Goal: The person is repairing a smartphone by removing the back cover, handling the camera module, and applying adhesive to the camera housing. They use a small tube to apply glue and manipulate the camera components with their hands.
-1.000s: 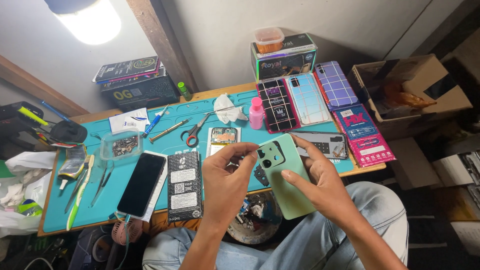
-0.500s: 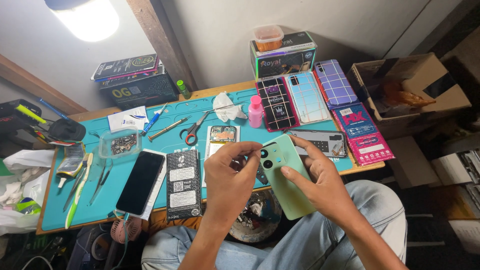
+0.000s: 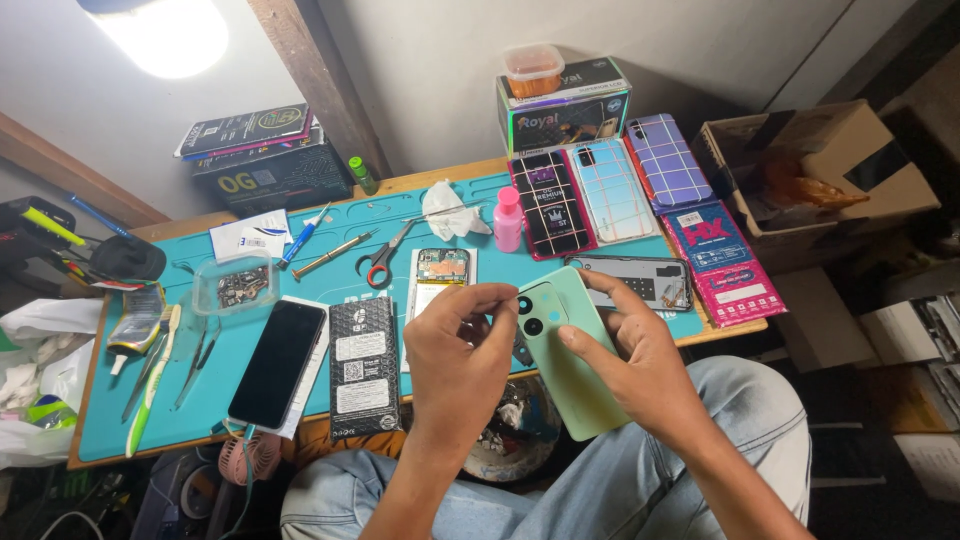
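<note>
A smooth mint-green phone back cover [image 3: 570,350], rectangular with rounded corners and two dark camera rings, is gripped along its lower edge by the right hand [image 3: 640,360] above the lap. Its upper corner by the camera rings is pinched by the curled fingers of the left hand [image 3: 455,355]. Beyond the hands, a teal rubbery work mat [image 3: 330,275] is spread over a wooden table. On it, an opened phone [image 3: 438,280] with exposed circuitry is laid just behind the left hand. A glossy black phone [image 3: 278,362] and a flat black packet [image 3: 362,366] with white labels are seen to the left. Red-handled scissors [image 3: 385,255], a pink bottle [image 3: 508,220] and patterned phone cases [image 3: 610,190] are set farther back.
</note>
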